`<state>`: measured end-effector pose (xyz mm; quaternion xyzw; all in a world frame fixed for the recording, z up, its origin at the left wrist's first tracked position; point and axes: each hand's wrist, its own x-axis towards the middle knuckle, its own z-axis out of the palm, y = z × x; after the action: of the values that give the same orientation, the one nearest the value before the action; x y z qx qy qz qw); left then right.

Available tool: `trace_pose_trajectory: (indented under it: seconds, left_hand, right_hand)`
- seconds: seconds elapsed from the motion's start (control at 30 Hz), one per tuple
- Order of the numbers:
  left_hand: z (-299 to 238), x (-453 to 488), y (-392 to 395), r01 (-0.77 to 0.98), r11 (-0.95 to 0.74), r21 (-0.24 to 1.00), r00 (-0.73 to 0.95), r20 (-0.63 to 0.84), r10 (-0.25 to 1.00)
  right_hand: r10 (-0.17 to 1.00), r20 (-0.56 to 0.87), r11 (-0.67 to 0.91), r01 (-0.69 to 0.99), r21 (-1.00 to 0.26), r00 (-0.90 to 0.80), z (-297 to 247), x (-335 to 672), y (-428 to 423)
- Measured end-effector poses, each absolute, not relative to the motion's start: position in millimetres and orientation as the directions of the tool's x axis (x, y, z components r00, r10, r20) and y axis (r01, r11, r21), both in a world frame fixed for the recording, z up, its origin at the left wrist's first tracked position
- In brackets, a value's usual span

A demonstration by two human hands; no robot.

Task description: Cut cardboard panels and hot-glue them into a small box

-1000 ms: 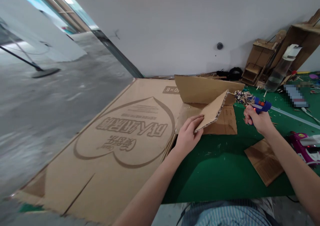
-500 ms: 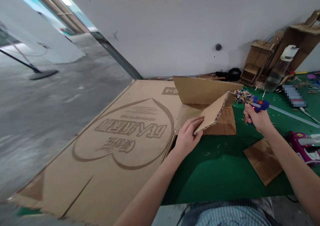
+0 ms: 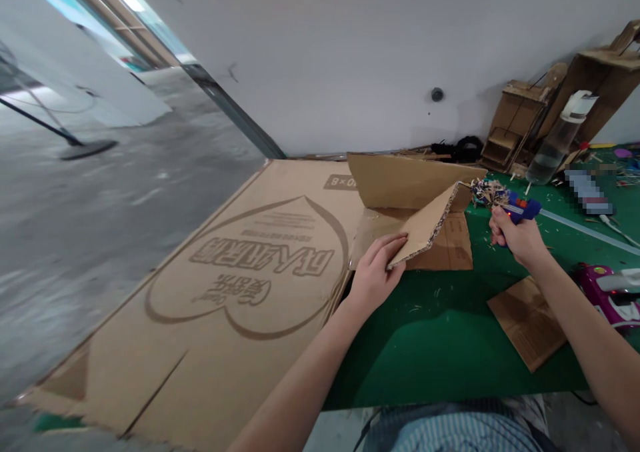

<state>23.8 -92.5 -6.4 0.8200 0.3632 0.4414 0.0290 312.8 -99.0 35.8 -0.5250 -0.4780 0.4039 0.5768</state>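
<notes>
Very little has changed over the last second: from where I stand, both hands keep almost the same place, and the glue gun (image 3: 523,207) has barely shifted. Its nozzle stays at the far corner of the panel (image 3: 425,232), so I'd judge the work is paused on that one spot of the edge rather than travelling along it.

The left hand (image 3: 377,265) has the panel pinched at its near end, fingers laid over the top face, tilting it so that the ragged corrugated edge faces right. The right hand (image 3: 515,235) is curled round the gun's grip; I can't tell whether the trigger is squeezed. Scraps (image 3: 490,192) are clumped about the front of the gun, and a glue stick (image 3: 590,233) trails from its back.

The panel is held above the base (image 3: 454,245), which lies flat partly on the table (image 3: 410,345), with the back wall (image 3: 410,180) standing along its far side. Whether the panel touches that wall I can't make out.

A small sheet (image 3: 525,322) lies under the right forearm, and the big sheet (image 3: 215,292) spreads out to the left. The bottle (image 3: 555,142) stands beyond the gun.
</notes>
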Motion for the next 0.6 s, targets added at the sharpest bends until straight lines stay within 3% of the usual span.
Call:
trace_pose_trajectory:
  seconds: [0.23, 0.37, 0.47, 0.53, 0.6]
  left_hand:
    - [-5.2, 23.9, -91.3, 0.539, -0.757, 0.37, 0.342, 0.725, 0.598]
    - [-2.4, 26.0, -94.4, 0.531, -0.704, 0.472, 0.268, 0.695, 0.668]
    - [0.7, 28.9, -98.4, 0.469, -0.504, 0.725, 0.11, 0.518, 0.848]
    - [3.9, 31.4, -100.0, 0.28, -0.291, 0.915, -0.022, 0.309, 0.951]
    - [8.7, 33.3, -99.8, 0.005, -0.112, 0.994, -0.083, 0.112, 0.99]
  right_hand:
    - [0.963, 0.135, 0.136, 0.013, -0.991, 0.232, 40.4, 311.6, -100.0]
    - [0.967, 0.168, 0.174, -0.015, -0.985, 0.192, 41.0, 312.0, -100.7]
    - [0.97, 0.174, 0.19, -0.079, -0.979, 0.17, 41.8, 311.8, -101.9]
    - [0.971, 0.164, 0.188, -0.136, -0.973, 0.175, 43.3, 311.1, -103.1]
    - [0.975, 0.155, 0.185, -0.201, -0.962, 0.157, 44.9, 310.4, -104.6]
